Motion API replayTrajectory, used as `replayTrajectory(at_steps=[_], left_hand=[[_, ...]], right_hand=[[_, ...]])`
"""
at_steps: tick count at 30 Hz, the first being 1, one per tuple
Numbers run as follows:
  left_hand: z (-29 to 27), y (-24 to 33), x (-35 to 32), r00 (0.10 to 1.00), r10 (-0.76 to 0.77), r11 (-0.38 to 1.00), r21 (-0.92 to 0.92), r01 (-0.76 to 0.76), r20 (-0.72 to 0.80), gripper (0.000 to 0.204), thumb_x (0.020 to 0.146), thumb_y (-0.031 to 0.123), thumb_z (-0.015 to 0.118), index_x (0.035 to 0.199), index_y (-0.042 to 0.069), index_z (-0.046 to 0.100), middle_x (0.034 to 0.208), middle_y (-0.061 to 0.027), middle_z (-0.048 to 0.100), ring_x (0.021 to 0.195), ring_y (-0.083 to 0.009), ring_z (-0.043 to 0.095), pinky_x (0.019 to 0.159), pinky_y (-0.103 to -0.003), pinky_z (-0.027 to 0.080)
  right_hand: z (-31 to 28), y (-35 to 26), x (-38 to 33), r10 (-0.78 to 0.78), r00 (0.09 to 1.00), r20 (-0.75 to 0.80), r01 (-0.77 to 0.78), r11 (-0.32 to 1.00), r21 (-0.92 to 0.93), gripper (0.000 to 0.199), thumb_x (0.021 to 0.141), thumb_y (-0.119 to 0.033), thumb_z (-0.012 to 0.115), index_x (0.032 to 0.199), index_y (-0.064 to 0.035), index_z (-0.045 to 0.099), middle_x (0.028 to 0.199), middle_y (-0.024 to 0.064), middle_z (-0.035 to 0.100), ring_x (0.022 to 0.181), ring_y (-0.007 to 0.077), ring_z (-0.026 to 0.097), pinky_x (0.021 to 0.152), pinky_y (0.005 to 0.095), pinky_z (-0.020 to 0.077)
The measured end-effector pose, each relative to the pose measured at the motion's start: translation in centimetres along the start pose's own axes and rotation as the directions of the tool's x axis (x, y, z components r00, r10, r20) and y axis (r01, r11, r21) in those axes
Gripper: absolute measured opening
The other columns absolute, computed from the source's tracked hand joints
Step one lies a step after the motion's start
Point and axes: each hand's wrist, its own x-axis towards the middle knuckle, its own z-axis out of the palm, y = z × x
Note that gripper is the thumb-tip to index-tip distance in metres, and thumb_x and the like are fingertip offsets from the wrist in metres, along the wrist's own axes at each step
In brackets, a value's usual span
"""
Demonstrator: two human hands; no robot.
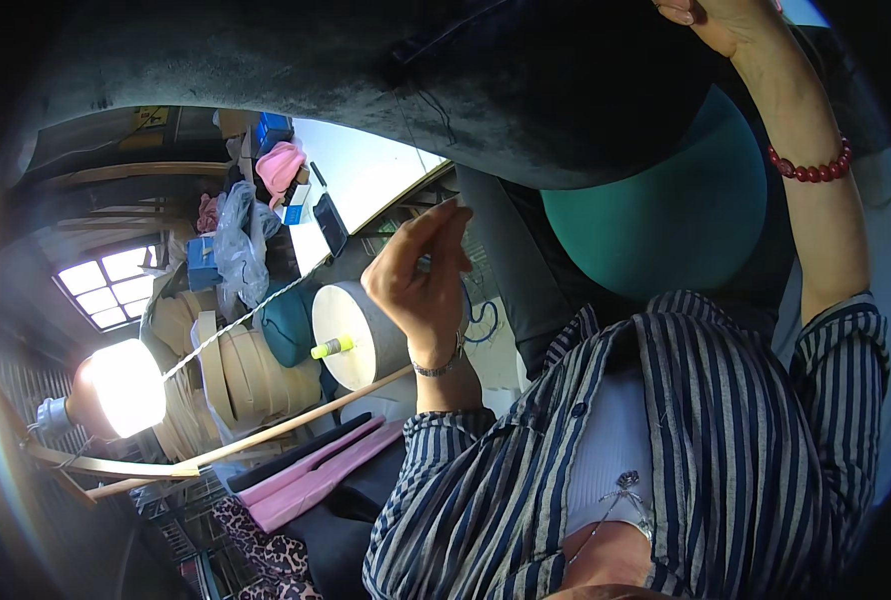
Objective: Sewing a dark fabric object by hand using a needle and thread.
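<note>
A large dark, fuzzy, curved piece (296,60) spans the top of the view, with a smooth teal surface (666,225) below it. Loose dark threads (431,105) hang from the dark piece, and one thin strand runs down toward my left hand. My left hand (421,270) is raised left of centre, thumb and fingers pinched together; whatever sits between the fingertips is too small to make out. At the upper right, my right hand (711,22) is by the dark piece with its fingers curled. The frame's top edge cuts it off, and what it grips is hidden.
At the left are a lit bulb (131,390) on a twisted cord, a wooden rod (286,430) and a pale drum (346,335). A white table (366,165) holds a phone (331,225) and pink cloth (281,165). Pink strips (316,475) lie lower down.
</note>
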Motion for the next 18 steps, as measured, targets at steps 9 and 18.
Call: replayTrajectory(at_steps=[9, 18], left_hand=[[-0.7, -3.2, 2.5, 0.959, -0.232, 0.665, -0.746, 0.035, -0.162, 0.003, 0.085, -0.002, 0.065, 0.087, -0.004, 0.063, 0.111, -0.0235, 0.063, 0.043, -0.0057, 0.045, 0.036, -0.016, 0.036], [1.6, -0.7, 5.8, 0.861, 0.033, 0.961, -0.22, -0.167, -0.508, 0.099, 0.069, 0.029, 0.085, 0.148, 0.015, 0.026, 0.149, -0.0195, 0.027, 0.135, -0.0381, 0.032, 0.106, -0.057, 0.032]], right_hand=[[-0.3, 0.2, -0.2, 0.032, 0.998, -0.047, -0.027, 0.995, 0.092, 0.012, 0.093, -0.009, 0.056, 0.082, -0.0078, 0.058, 0.062, -0.0017, 0.052, 0.039, 0.0038, 0.039, 0.034, 0.0185, 0.0278], [-0.9, 0.6, -0.1, 0.026, 0.991, -0.134, 0.033, 0.906, 0.422, 0.011, 0.094, -0.009, 0.05, 0.084, -0.0066, 0.055, 0.068, -0.0035, 0.049, 0.046, 0.0028, 0.038, 0.039, 0.0174, 0.0289]])
